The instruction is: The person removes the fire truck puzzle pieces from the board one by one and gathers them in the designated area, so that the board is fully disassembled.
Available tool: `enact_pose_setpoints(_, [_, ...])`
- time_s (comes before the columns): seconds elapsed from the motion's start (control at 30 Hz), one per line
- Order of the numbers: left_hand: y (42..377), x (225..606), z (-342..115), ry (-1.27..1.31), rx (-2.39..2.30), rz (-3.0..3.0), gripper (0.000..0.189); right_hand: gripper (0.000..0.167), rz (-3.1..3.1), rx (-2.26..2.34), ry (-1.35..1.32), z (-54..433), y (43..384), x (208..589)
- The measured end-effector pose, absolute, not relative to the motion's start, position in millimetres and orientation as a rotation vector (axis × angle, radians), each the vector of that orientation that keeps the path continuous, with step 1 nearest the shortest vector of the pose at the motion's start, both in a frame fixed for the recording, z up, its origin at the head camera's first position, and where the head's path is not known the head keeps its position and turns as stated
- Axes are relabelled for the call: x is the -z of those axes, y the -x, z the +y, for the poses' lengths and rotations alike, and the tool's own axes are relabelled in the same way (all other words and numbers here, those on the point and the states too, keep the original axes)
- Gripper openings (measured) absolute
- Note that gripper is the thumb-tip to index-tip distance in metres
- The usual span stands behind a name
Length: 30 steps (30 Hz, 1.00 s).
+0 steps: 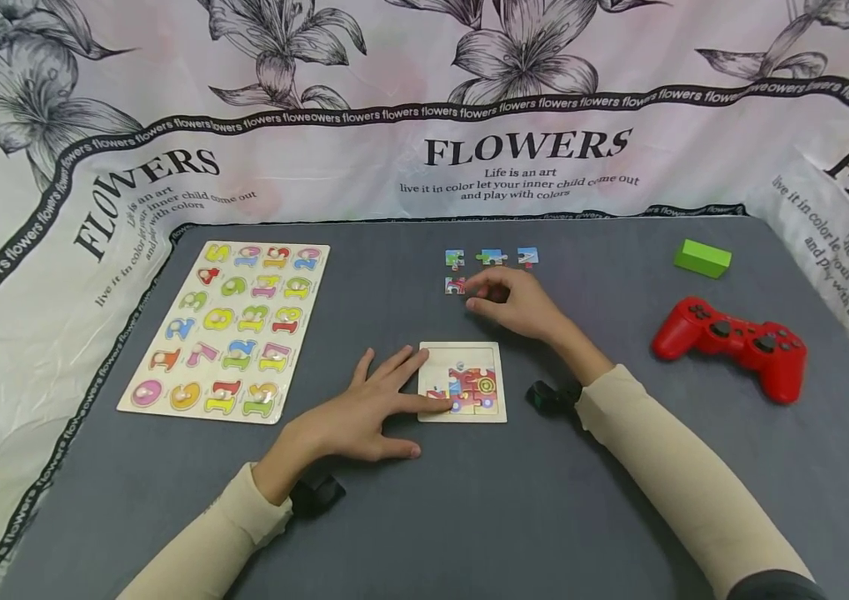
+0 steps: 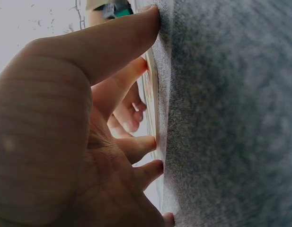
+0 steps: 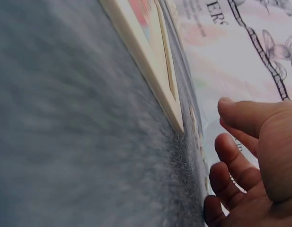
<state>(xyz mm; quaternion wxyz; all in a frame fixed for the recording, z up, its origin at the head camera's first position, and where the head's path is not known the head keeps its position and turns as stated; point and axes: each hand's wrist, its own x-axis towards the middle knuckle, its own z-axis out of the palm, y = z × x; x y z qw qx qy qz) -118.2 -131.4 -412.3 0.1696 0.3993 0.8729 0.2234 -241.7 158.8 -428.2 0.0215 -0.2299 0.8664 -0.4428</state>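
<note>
My left hand [image 1: 364, 419] lies with spread, straight fingers at the left side of a small square wooden puzzle tray [image 1: 461, 345], fingertips resting on it. Joined red and blue jigsaw pieces [image 1: 475, 388] fill the lower right of the tray's recess; its upper and left parts show bare wood. My right hand [image 1: 516, 302] hovers beyond the tray, its fingers loosely bent beside a red loose jigsaw piece [image 1: 454, 286]. In the right wrist view, thumb and fingers [image 3: 227, 147] are apart with nothing between them. Three more loose jigsaw pieces [image 1: 491, 257] form a row just behind.
A large number puzzle board [image 1: 244, 293] lies on the left of the grey table [image 1: 581, 517]. On the right are a green block [image 1: 703, 258] and a red game controller [image 1: 730, 343]. A flower-printed cloth [image 1: 319, 167] hangs behind the table.
</note>
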Motion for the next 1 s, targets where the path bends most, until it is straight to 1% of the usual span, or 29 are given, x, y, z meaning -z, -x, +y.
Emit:
enact_pose_setpoints(0.27, [118.6, 411.1, -132.0, -1.138, -0.602, 2.491, 0.065, 0.025, 2.549, 1.330, 0.878, 160.2, 211.5, 418.7])
enact_pose_setpoints(0.43, [118.8, 412.5, -131.6, -1.145, -0.590, 2.486, 0.064, 0.029, 2.514, 1.153, 1.027, 160.7, 195.5, 415.3])
enact_pose_setpoints(0.6, [118.6, 413.6, -131.6, -1.147, -0.590, 2.481, 0.064, 0.031, 2.510, 0.996, 1.118, 160.7, 185.1, 415.9])
enact_pose_setpoints(1.0, [117.7, 414.3, -130.1, -1.142, -0.569, 2.484, 0.071, 0.039, 2.516, 0.894, 1.142, 159.9, 175.3, 417.7])
